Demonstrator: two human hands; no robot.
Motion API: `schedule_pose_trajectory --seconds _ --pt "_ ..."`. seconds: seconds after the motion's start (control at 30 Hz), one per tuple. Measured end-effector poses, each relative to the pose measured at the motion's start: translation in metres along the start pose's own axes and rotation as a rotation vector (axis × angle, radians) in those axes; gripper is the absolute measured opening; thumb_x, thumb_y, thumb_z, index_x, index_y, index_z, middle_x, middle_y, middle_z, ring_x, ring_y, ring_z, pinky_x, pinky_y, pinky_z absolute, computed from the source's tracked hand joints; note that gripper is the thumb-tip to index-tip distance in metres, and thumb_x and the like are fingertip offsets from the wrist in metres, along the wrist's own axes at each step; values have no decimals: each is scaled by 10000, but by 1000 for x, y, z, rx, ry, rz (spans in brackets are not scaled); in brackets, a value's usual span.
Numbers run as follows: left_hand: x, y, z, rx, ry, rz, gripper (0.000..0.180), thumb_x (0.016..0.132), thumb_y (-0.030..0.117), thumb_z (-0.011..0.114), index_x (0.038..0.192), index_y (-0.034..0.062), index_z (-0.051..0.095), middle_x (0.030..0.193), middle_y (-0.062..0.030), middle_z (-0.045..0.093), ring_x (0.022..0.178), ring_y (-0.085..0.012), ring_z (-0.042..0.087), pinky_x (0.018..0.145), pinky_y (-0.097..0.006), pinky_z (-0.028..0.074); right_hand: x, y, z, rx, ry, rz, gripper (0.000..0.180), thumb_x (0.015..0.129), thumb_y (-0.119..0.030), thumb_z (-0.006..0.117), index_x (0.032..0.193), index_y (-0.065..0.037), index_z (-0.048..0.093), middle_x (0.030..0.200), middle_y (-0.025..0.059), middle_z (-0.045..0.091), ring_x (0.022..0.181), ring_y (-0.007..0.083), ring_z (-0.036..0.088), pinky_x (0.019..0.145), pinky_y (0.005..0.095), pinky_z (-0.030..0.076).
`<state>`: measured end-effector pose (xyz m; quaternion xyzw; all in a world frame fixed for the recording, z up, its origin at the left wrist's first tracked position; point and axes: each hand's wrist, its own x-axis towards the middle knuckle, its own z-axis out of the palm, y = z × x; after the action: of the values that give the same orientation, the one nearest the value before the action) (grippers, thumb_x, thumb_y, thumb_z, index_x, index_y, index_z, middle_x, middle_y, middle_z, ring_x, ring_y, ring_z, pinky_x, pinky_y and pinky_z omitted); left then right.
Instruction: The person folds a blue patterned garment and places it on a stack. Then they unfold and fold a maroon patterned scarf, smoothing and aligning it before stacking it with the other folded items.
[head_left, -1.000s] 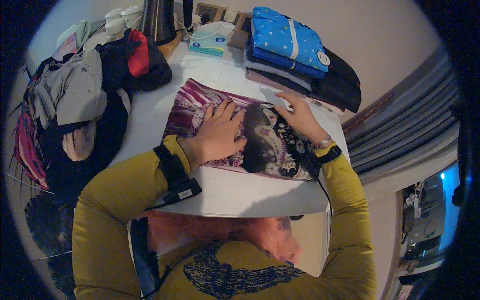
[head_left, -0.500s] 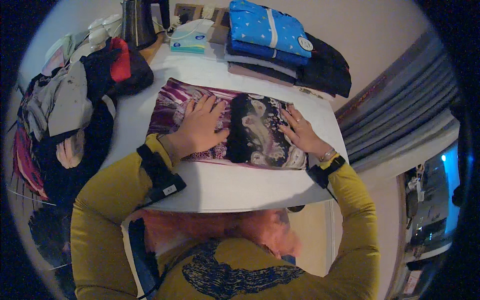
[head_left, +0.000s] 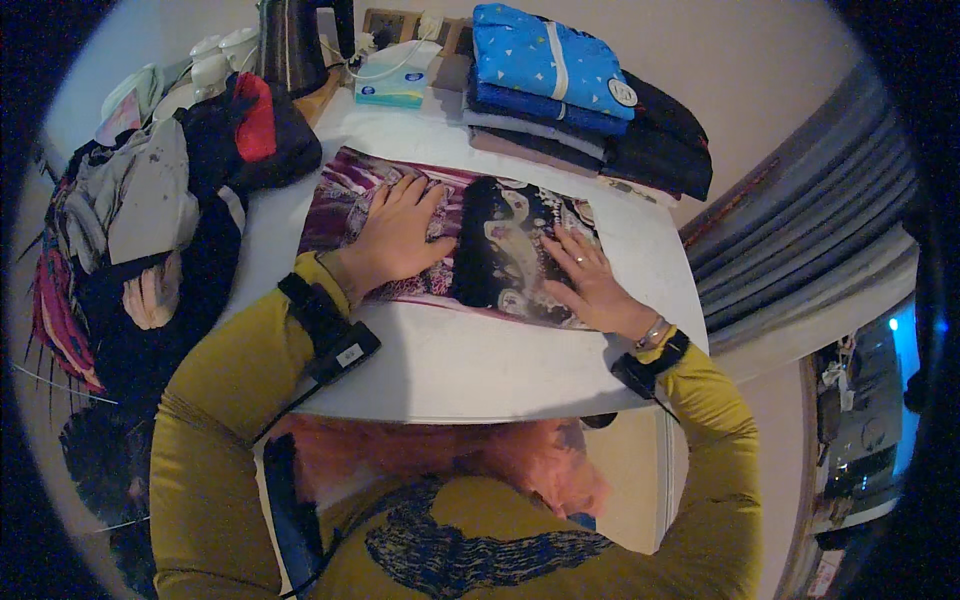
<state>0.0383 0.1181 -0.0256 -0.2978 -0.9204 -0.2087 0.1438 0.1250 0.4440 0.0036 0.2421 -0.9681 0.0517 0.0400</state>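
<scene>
- The folded cloth lay flat on the white worktop in front of me, its left part purple and white, its right part black with pale swirls.
- My left grip rested palm down on the purple part, fingers a little spread and thumb held out to the right, pinching nothing.
- My right grip lay over the cloth's right end, fingers loosely side by side, thumb apart, also pinching nothing; a bracelet circled that wrist.
- Beyond the cloth, toward the right, stood a stack of folded clothes, a bright blue piece on top.
- Left of that stack sat a tissue pack, with a dark jug behind it.
- A loose heap of clothes covered the worktop's left side.
- A grey curtain hung at the right.
</scene>
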Motion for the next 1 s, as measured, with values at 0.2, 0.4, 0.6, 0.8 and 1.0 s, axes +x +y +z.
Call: schedule_pose_trajectory --seconds 0.2,0.4,0.6,0.8,1.0 --pt "1 -1 6 10 15 11 791 827 445 669 1433 7 410 1477 -241 393 1421 -407 291 1150 -569 211 -8 -5 -31 -84 -150 70 735 952 -574 509 1529 -162 316 1596 191 233 1467 450 184 1167 563 190" --pt "1 -4 6 7 57 47 777 819 444 679 1408 -5 444 1449 -248 426 1405 -419 319 1144 -569 224 12 -46 -45 4 -235 -184 676 923 -529 569 1446 -115 454 1501 224 383 1405 432 323 1142 518 276" --pt "-1 -12 9 7 139 103 775 805 444 697 1386 -14 466 1422 -249 456 1369 -424 375 1119 -569 273 64 -42 -43 220 169 -254 437 922 -319 628 1221 -2 617 1273 227 583 1235 381 530 1060 434 410" --pt "3 -11 7 -137 248 140 720 787 359 748 1344 -24 501 1342 -248 528 1310 -420 446 1072 -525 361 74 -72 -14 287 361 -236 314 847 -192 735 1103 -24 666 1058 154 657 945 314 652 808 379 532" --pt "8 -14 -20 -215 285 113 443 849 206 706 1233 14 597 1233 -212 606 1183 -384 546 1019 -450 432 67 -66 2 374 241 -351 267 844 -201 707 1052 -35 687 1085 167 623 1049 348 579 934 431 468"
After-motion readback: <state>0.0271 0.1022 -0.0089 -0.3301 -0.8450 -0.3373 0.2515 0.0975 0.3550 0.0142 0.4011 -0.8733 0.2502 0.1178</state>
